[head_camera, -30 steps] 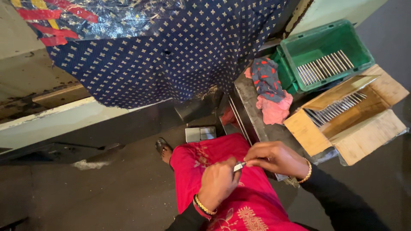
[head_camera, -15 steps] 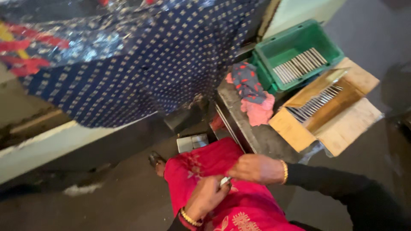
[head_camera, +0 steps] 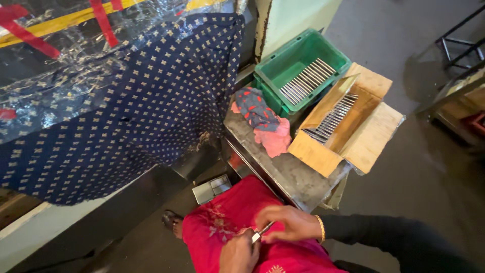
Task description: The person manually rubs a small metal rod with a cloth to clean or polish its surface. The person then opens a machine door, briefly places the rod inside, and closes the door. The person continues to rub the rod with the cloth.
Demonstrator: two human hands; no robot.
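Metal rod (head_camera: 262,232) pinched between both hands (head_camera: 262,237) over red lap (head_camera: 222,227).

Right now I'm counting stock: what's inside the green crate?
A row of thin metal rods lies inside the green crate, on its floor. The cardboard box beside it hides the crate's near corner.

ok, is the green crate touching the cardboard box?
Touching. The head view shows the green crate pressed against the raised flap of the cardboard box, with no gap visible along that edge.
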